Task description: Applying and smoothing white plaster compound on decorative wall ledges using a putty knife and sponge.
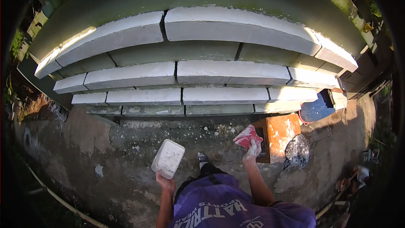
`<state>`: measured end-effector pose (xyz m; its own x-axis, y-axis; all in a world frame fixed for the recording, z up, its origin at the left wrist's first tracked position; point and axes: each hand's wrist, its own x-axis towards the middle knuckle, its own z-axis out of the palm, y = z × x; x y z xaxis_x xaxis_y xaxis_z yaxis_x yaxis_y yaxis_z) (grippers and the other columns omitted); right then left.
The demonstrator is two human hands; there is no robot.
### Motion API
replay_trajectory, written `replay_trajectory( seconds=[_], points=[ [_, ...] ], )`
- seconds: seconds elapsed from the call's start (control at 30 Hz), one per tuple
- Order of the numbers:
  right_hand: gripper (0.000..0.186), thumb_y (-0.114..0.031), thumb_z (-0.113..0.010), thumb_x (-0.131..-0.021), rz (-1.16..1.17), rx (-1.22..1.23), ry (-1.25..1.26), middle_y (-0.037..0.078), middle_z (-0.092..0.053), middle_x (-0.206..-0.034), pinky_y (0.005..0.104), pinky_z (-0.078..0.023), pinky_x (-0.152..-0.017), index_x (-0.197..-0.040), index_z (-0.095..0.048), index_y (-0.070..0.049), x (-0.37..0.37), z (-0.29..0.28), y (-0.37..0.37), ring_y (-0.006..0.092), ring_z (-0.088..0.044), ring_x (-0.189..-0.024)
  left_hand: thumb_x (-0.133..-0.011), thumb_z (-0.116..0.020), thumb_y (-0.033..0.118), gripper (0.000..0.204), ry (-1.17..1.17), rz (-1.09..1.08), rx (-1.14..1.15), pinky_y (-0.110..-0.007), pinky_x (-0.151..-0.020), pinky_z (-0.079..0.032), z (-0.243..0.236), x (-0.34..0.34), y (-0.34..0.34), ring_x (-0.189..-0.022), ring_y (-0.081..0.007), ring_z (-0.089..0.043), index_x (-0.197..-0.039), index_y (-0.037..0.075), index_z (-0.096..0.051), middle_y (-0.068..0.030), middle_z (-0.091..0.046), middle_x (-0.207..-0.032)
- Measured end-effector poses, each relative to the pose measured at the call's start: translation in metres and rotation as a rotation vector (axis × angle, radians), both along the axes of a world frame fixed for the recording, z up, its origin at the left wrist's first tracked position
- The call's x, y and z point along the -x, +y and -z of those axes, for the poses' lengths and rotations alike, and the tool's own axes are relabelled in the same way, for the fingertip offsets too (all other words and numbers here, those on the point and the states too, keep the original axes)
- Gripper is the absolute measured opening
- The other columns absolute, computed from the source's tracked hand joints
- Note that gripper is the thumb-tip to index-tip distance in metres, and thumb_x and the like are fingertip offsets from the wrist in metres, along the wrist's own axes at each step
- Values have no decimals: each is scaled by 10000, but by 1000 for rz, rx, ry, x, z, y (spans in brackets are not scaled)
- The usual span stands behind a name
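My left hand point(165, 180) grips the near end of a white rectangular tub point(168, 157), tilted, with white paste over its inside. On the right, my right hand point(253, 152) is closed on a red flat spreader point(248, 137) smeared with white; its exact kind is hard to make out. Both hands are held out over the ground, apart from the wall. Ahead run stepped concrete ledges, the upper ledge point(240, 31), middle ledge point(232, 72) and lower ledge point(223, 96), with bright white tops and dark vertical gaps between their sections.
Right of my right hand stands an orange-brown wooden box point(283, 133), a crumpled dark plastic sheet point(296, 150) against it. Behind it is a blue container point(316, 106). White splatters dot the concrete ground point(135, 137) below the ledges. A pole point(63, 200) lies at lower left.
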<state>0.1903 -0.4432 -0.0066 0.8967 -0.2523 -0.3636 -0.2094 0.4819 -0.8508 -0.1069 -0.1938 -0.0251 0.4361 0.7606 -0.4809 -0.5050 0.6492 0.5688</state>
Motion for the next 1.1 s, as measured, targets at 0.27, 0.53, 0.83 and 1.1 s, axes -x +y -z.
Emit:
replay_trajectory(
  seconds=[0.27,0.53,0.83,1.1],
  points=[
    [213,-61,-607,-915,-421,399,-350,25,-618,-958,229,-497,-653,-1112,-545,-9,85,-86,27,73,-582,-781,-845,-449,301,563,62,232,-81,-394,-1050,-377,-13,-19,-48,-1252,-263,-478,-1365,87,-422,-97,-508,-1333],
    [349,-63,-609,-915,-574,287,-426,64,-612,-1024,220,-540,-555,-1228,-463,-16,112,-124,32,93,-620,-770,-840,-446,243,589,-57,360,-263,-420,-1080,-339,-64,-19,-73,-1303,-291,-401,-1403,117,-332,-122,-422,-1372],
    [368,18,-527,-915,-327,-219,-163,106,-549,-1203,484,-570,-842,-1253,-440,-95,55,-44,-40,271,-599,-1069,-853,-465,267,561,-80,223,-171,-413,-1043,-384,-38,26,-89,-1239,-296,-483,-1383,110,-368,-108,-487,-1336],
    [468,108,-455,-876,-334,-401,-220,122,-551,-1250,559,-499,-944,-1296,-435,-99,-120,3,1,305,-571,-1131,-874,-453,282,556,57,75,-109,-396,-1045,-372,-38,34,-94,-1235,-277,-492,-1391,88,-390,-96,-498,-1348]
  ],
)
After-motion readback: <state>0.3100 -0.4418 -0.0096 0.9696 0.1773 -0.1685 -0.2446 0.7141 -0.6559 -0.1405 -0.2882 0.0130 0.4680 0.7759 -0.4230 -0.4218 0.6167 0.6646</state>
